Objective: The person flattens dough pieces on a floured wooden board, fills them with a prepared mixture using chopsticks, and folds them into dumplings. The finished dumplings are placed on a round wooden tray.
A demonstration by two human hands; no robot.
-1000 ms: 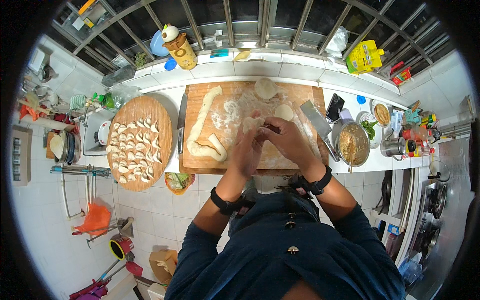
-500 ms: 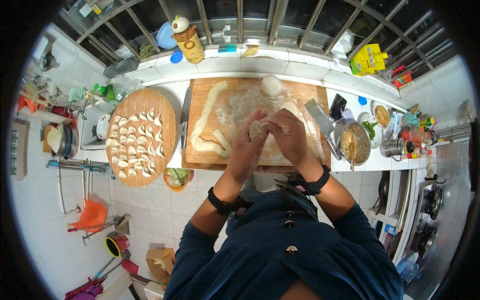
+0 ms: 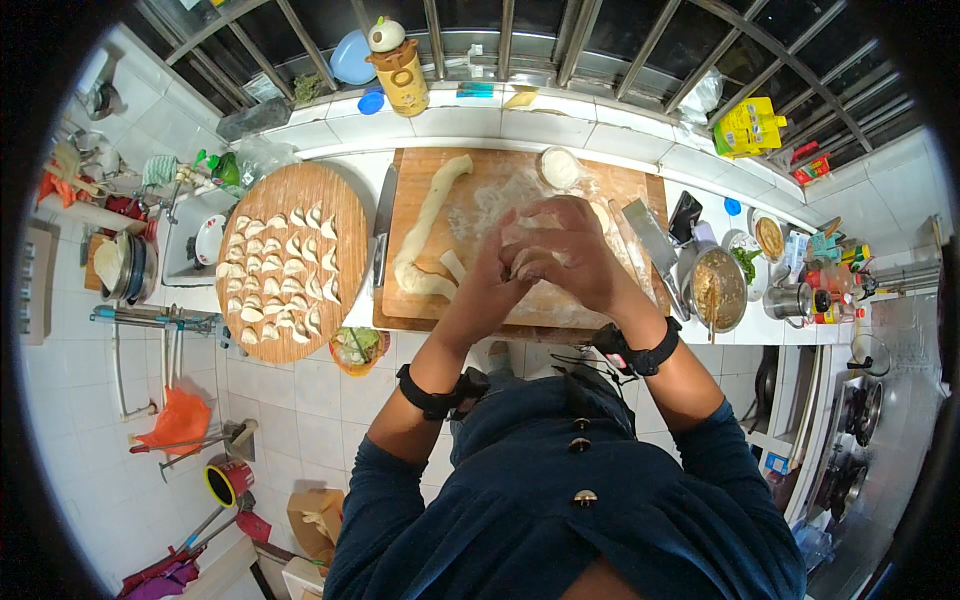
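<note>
Over the floured wooden board [image 3: 410,172], my left hand [image 3: 488,290] and my right hand [image 3: 575,250] are pressed together, fingers curled and thumbs meeting. They close around a small dumpling, which the fingers hide at this moment. Left of them on the board lies a long bent roll of dough [image 3: 420,232], with a short cut piece beside its near end. A small bowl of flour [image 3: 560,169] sits behind my hands. To the right, a floury rolling pin [image 3: 626,240] lies partly hidden by my right hand.
A round wooden board [image 3: 338,190] holds rows of shaped dumplings [image 3: 293,267] at the left. A cleaver [image 3: 646,228] lies along the right edge, beside a metal bowl [image 3: 741,300] of filling with chopsticks. A long knife [image 3: 384,222] borders the left edge.
Both hands have come together and closed over the dumpling, which showed in my left hand before. The right hand's fingers now fold across the left's. The view has shifted slightly.
</note>
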